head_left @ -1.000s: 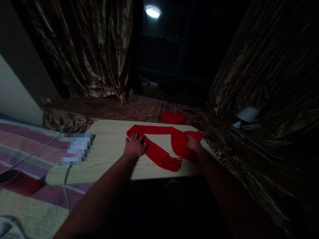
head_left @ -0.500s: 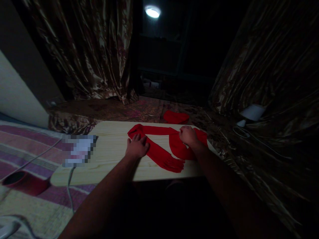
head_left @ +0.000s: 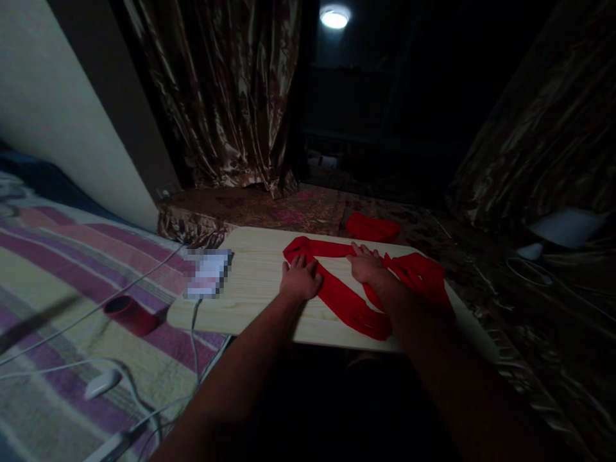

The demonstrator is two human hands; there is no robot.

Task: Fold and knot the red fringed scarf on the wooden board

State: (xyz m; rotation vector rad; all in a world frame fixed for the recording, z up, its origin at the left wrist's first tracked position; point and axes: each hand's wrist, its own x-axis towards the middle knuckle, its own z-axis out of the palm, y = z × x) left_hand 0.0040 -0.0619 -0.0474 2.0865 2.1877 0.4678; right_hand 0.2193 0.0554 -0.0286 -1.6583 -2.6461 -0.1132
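Note:
A long red cloth (head_left: pixel 344 298) lies bent across a pale wooden board (head_left: pixel 255 282). My left hand (head_left: pixel 301 279) rests flat on the cloth's left fold, fingers stretched forward. My right hand (head_left: pixel 366 264) presses flat on the upper strip of the cloth, fingers spread toward the far edge. The cloth's right part (head_left: pixel 421 273) is bunched beside my right forearm. A second, folded red cloth (head_left: pixel 373 226) sits just past the board's far edge.
A blurred phone-like item (head_left: pixel 208 274) with a cable lies at the board's left corner. A dark red cup (head_left: pixel 126 309) and white cables (head_left: pixel 101 384) rest on the striped bedding at left. Shiny brown curtains hang behind; a white object (head_left: pixel 565 228) sits at right.
My right hand slid left from the bunched right part onto the upper strip and flattened. The left hand stayed put. The view swung toward the left.

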